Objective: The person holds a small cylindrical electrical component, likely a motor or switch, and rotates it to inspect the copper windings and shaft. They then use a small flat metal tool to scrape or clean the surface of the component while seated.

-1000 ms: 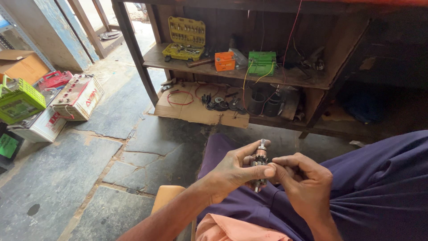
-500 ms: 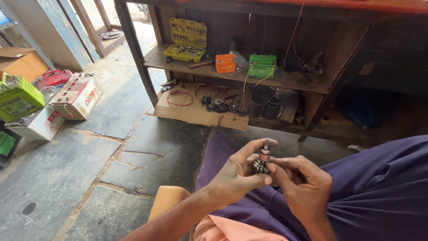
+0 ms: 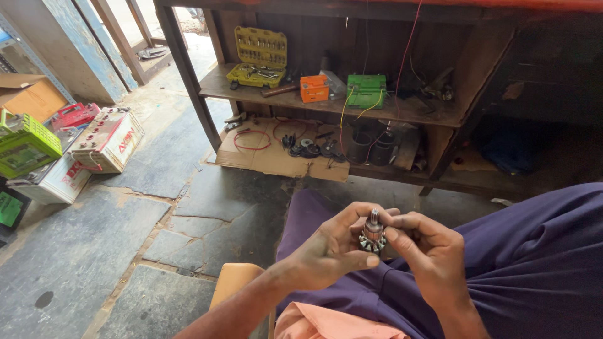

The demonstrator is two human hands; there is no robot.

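Fingers of both hands are pinched around a small motor armature, shaft pointing up, held over the lap in purple cloth. Left hand cups it from the side, right hand grips opposite. Beyond the armature sits a wooden shelf holding a yellow socket set, orange box and green box.
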